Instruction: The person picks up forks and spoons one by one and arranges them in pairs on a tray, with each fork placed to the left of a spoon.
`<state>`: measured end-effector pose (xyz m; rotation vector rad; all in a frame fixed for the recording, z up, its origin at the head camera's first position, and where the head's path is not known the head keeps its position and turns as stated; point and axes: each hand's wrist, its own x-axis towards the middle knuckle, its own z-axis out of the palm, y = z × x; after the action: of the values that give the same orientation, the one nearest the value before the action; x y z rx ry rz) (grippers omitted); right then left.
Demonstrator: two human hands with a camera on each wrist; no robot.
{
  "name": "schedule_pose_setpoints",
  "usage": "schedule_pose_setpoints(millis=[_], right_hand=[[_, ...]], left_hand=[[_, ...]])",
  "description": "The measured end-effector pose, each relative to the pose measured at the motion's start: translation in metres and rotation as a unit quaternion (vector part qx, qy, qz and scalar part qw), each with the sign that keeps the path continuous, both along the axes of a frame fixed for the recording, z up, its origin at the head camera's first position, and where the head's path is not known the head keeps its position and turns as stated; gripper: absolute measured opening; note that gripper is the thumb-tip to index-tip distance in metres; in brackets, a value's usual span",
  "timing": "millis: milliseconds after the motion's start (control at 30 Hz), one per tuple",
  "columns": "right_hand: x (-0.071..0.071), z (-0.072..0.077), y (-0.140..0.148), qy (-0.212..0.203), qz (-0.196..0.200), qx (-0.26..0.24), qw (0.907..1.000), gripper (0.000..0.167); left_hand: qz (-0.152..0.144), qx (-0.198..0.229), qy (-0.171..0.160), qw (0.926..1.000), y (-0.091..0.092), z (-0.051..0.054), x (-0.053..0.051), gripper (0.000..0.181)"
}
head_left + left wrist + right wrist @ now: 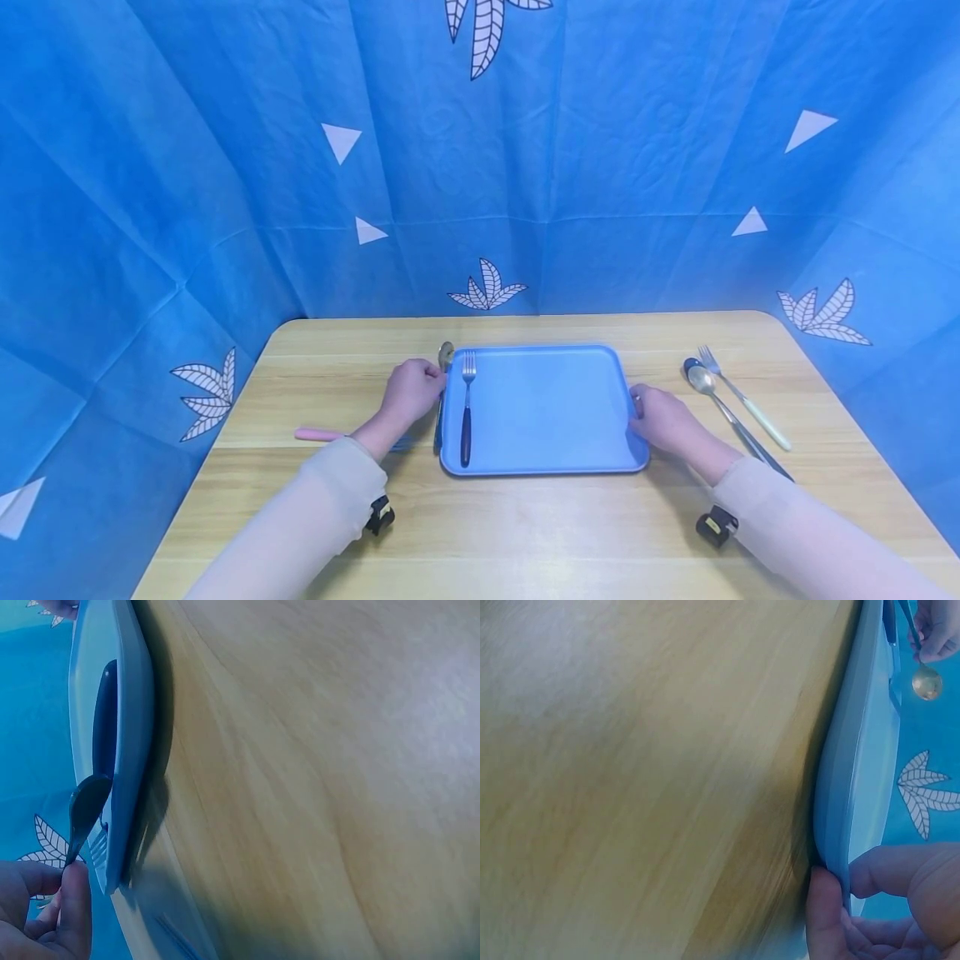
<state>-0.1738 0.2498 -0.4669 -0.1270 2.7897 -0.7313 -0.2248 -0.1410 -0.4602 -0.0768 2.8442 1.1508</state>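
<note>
A blue tray lies on the wooden table, and a fork with a dark handle rests inside along its left side. My left hand pinches a spoon by its handle, beside the tray's left edge. In the left wrist view the spoon's dark handle end is raised, overlapping the tray's rim. With thumb and fingers, my right hand grips the tray's right rim. The right wrist view shows that hand at the rim; the spoon's bowl appears at the far side.
A fork with a pink handle lies left of the tray, partly under my left forearm. To the right lie a spoon with a dark handle and a fork with a pale green handle. A blue curtain hangs behind the table.
</note>
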Motion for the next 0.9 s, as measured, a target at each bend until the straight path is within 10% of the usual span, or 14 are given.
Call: schedule_pose_setpoints(millis=[900], right_hand=[[-0.001,0.000,0.001,-0.002,-0.002,-0.002,1.0000,0.055]], left_hand=[[0.001,0.037,-0.033,0.9988,0.032,-0.002,-0.003,0.015]])
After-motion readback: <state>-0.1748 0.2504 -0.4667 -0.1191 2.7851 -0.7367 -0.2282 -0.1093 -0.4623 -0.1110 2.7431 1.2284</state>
